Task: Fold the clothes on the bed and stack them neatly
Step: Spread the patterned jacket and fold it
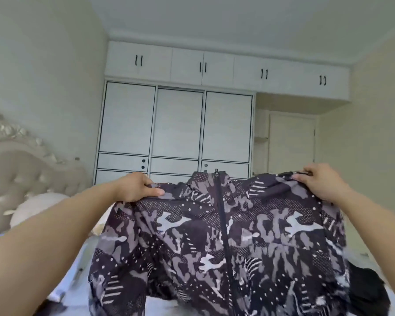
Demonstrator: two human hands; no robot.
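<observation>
Jacket (219, 236) hangs spread between hands, left (135, 188) and right (319, 183) gripping its shoulders.

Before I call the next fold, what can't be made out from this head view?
- Bed surface and any stack: hidden behind the held-up dark camouflage zip jacket.
- Jacket's hem: cut off by the bottom edge.
- Black garment, lower right: blurred, partly covered by the jacket.
- Left hand and right hand fingertips: tucked behind the fabric.
</observation>
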